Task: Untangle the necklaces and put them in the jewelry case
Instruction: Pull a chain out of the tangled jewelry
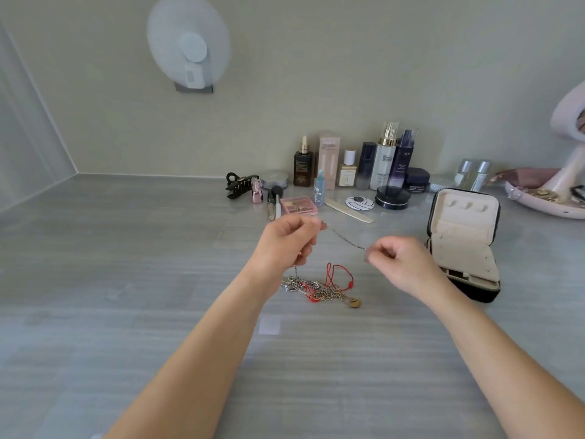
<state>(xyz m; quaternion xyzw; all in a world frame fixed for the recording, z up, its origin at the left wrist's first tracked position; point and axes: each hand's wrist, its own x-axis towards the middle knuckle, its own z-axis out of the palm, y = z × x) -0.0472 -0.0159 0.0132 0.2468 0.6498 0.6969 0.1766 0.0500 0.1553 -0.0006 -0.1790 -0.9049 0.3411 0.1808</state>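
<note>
A thin silver chain necklace (345, 239) stretches in the air between my two hands. My left hand (288, 242) pinches one part of it, and the chain hangs from that hand down to the pile. My right hand (402, 264) pinches the other end. Below them on the grey table lies a tangled pile of silver and gold necklaces (316, 288) with a red cord (340, 277) looped through it and a gold pendant (354, 302) at its right. The black jewelry case (465, 245) stands open at the right, its beige lining showing.
Cosmetic bottles and jars (380, 163) line the back wall, with a hair claw (239, 183), brushes, a pink palette (299, 205) and a nail file (348, 210) in front. A pink tray (544, 198) with trinkets sits at far right. A white fan (188, 45) hangs on the wall.
</note>
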